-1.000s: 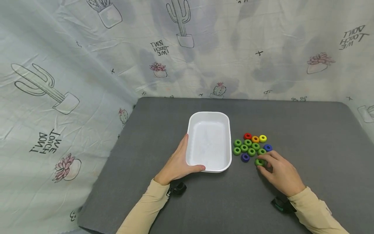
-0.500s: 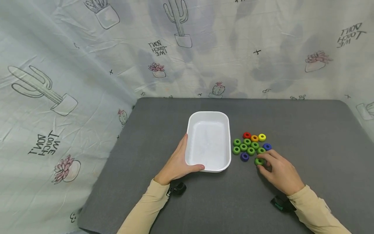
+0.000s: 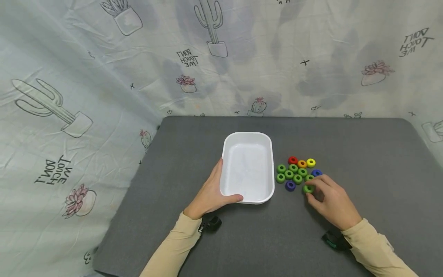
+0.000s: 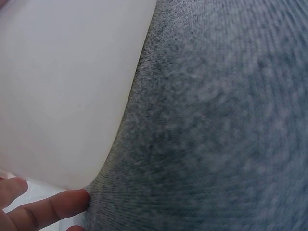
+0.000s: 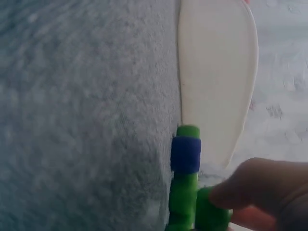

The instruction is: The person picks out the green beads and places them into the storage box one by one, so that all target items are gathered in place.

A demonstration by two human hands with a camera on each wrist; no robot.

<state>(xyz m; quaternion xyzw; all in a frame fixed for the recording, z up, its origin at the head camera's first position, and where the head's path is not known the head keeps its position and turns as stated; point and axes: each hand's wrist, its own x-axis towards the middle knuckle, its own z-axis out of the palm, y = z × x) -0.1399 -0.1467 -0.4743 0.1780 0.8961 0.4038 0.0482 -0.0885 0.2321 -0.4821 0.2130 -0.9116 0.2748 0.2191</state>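
Observation:
A white rectangular tray (image 3: 247, 169) with nothing in it lies on the grey table. My left hand (image 3: 211, 192) grips its near left corner, thumb along the near rim and fingers against the left side; in the left wrist view fingertips (image 4: 72, 202) touch its outer wall. To the right of the tray, my right hand (image 3: 333, 202) pinches a green ring (image 3: 307, 189) between thumb and fingers. The right wrist view has this green ring (image 5: 210, 211) slightly off the table, beside a blue ring (image 5: 186, 155) and other green rings.
Several more green rings (image 3: 288, 174) lie close together between tray and right hand. Around them are a red ring (image 3: 292, 160), an orange ring (image 3: 302, 164), a yellow ring (image 3: 311, 163), a blue ring (image 3: 316, 173) and a dark blue ring (image 3: 290, 186). A cactus-print cloth (image 3: 221, 84) hangs behind the table.
My right hand has shifted slightly away from me with the pinched green ring. The left hand and the tray have stayed in place.

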